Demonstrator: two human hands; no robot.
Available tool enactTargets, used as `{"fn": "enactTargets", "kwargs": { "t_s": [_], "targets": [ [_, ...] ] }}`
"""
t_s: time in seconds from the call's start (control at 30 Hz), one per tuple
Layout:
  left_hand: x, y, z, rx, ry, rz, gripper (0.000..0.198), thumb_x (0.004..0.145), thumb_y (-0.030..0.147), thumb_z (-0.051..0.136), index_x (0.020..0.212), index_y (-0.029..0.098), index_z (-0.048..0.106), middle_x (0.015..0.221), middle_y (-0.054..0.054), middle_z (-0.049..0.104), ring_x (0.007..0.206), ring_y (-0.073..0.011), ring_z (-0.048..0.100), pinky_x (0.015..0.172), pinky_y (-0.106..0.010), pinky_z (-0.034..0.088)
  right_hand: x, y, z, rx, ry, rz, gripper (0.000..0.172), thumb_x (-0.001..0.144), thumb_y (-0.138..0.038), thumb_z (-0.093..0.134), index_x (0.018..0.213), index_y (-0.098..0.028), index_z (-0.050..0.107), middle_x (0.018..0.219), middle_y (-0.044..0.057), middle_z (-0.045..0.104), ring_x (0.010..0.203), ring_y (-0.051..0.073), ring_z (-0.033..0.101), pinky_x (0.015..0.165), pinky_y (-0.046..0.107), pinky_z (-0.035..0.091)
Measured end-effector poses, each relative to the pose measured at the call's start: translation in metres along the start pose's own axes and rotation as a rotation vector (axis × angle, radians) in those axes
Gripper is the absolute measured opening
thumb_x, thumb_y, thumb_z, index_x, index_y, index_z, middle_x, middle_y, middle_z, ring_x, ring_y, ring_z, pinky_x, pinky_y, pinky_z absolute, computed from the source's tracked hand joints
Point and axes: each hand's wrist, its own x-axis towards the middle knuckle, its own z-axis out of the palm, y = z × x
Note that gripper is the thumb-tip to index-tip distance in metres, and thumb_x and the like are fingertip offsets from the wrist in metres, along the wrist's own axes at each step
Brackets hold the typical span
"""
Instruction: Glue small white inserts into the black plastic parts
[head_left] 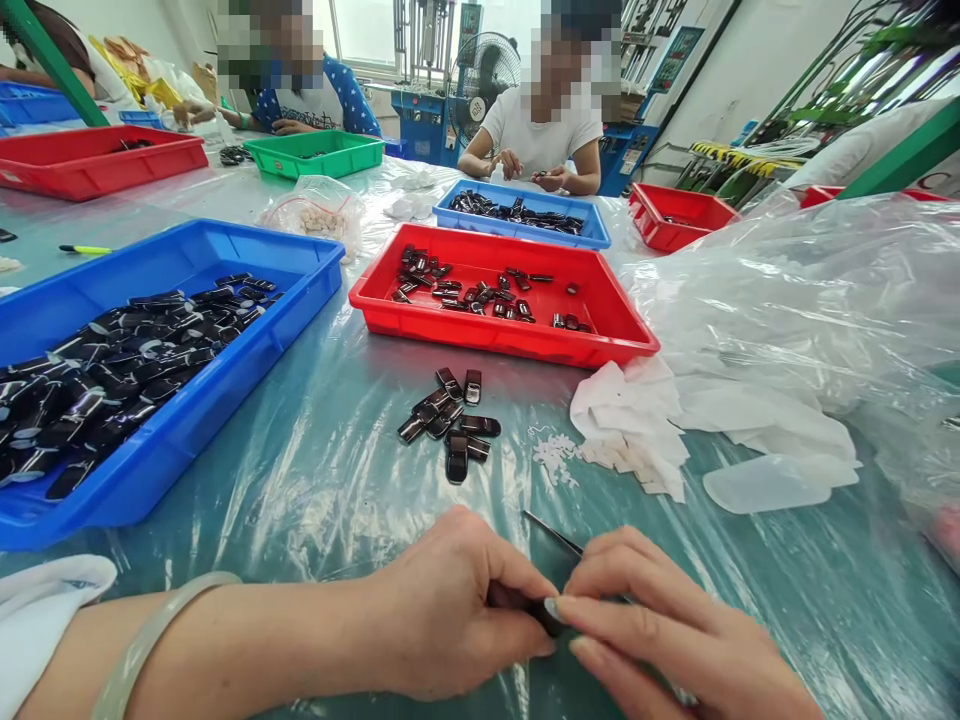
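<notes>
Fingers (517, 570) of the left hand (439, 610) are closed in a narrow pinch on a small dark piece (547, 617), held low over the table (300, 545). The right hand (660, 625) meets the piece from the other side, fingertips touching its exposed end; a slim pointed tool (555, 534) appears gripped in this hand, tip directed forward and left, though the grip itself is hidden. The piece lies between both hands, enclosed more fully by the left. Its exposed part extends towards the right fingertips; the full long axis cannot be confirmed. Loose black pieces (457, 458) lie ahead at mixed angles, nearer the left hand, short of the red tray (495, 340).
</notes>
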Motion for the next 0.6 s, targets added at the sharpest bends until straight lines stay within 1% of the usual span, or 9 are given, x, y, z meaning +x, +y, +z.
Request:
{"fn": "enactTargets", "kwargs": {
  "t_s": [0.07,0.1,0.13,0.2,0.27,0.37,0.5,0.6],
  "targets": [
    [0.0,-0.002,0.001,-0.016,-0.01,-0.018,0.011,0.072,0.014,0.056,0.07,0.01,0.066,0.053,0.006,0.03,0.051,-0.005,0.027,0.045,-0.016,0.022,0.004,0.012,-0.002,-0.036,0.066,0.081,0.015,0.085,-0.014,0.051,0.091,-0.021,0.063,0.082,0.004,0.061,0.073,0.013,0.06,0.062,0.022,0.052],
    [0.0,-0.003,0.001,-0.026,-0.018,-0.023,0.01,0.072,0.014,0.056,0.069,0.011,0.064,0.053,0.006,0.031,0.051,-0.005,0.028,0.045,-0.016,0.022,0.005,0.021,-0.002,-0.113,0.144,0.13,0.012,0.085,-0.017,0.052,0.087,-0.021,0.063,0.082,0.004,0.061,0.071,0.012,0.061,0.06,0.021,0.051],
    [0.0,-0.003,0.002,-0.036,-0.024,-0.025,0.009,0.071,0.013,0.055,0.067,0.011,0.063,0.053,0.006,0.032,0.052,-0.005,0.028,0.045,-0.016,0.023,0.007,0.029,-0.001,-0.206,0.228,0.174,0.01,0.085,-0.02,0.053,0.084,-0.021,0.064,0.08,0.003,0.062,0.069,0.013,0.061,0.059,0.022,0.05],
    [0.0,-0.003,0.002,-0.053,-0.029,-0.025,0.009,0.071,0.013,0.055,0.065,0.012,0.061,0.053,0.006,0.032,0.052,-0.0049,0.028,0.046,-0.015,0.023,0.009,0.045,0.001,-0.28,0.298,0.21,0.011,0.085,-0.023,0.053,0.082,-0.019,0.064,0.078,0.004,0.063,0.069,0.014,0.061,0.059,0.025,0.05],
    [-0.001,-0.002,0.003,-0.065,-0.027,-0.028,0.009,0.071,0.013,0.055,0.064,0.012,0.06,0.054,0.006,0.032,0.052,-0.0049,0.028,0.046,-0.015,0.023,0.012,0.055,0.004,-0.309,0.296,0.222,0.013,0.085,-0.024,0.053,0.083,-0.018,0.064,0.078,0.004,0.063,0.07,0.016,0.061,0.061,0.028,0.049],
    [-0.001,-0.002,0.003,-0.068,-0.029,-0.038,0.008,0.071,0.013,0.055,0.064,0.012,0.059,0.055,0.005,0.032,0.052,-0.005,0.027,0.045,-0.016,0.022,0.015,0.061,0.007,-0.339,0.254,0.227,0.013,0.084,-0.024,0.054,0.083,-0.019,0.066,0.076,0.004,0.062,0.072,0.017,0.06,0.063,0.031,0.047],
    [0.0,-0.002,0.003,-0.061,-0.018,-0.041,0.011,0.07,0.012,0.055,0.059,0.011,0.056,0.054,0.005,0.028,0.052,-0.0048,0.023,0.044,-0.017,0.019,0.017,0.056,0.007,-0.354,0.222,0.219,0.013,0.084,-0.021,0.053,0.076,-0.019,0.064,0.072,0.002,0.06,0.07,0.017,0.058,0.062,0.031,0.044],
    [0.0,-0.002,0.003,-0.06,-0.02,-0.044,0.009,0.071,0.012,0.055,0.065,0.011,0.061,0.055,0.005,0.033,0.052,-0.0047,0.028,0.045,-0.015,0.022,0.015,0.042,0.004,-0.345,0.231,0.178,0.011,0.085,-0.02,0.053,0.078,-0.019,0.062,0.073,0.003,0.059,0.069,0.016,0.057,0.061,0.031,0.045]
  ]
}}
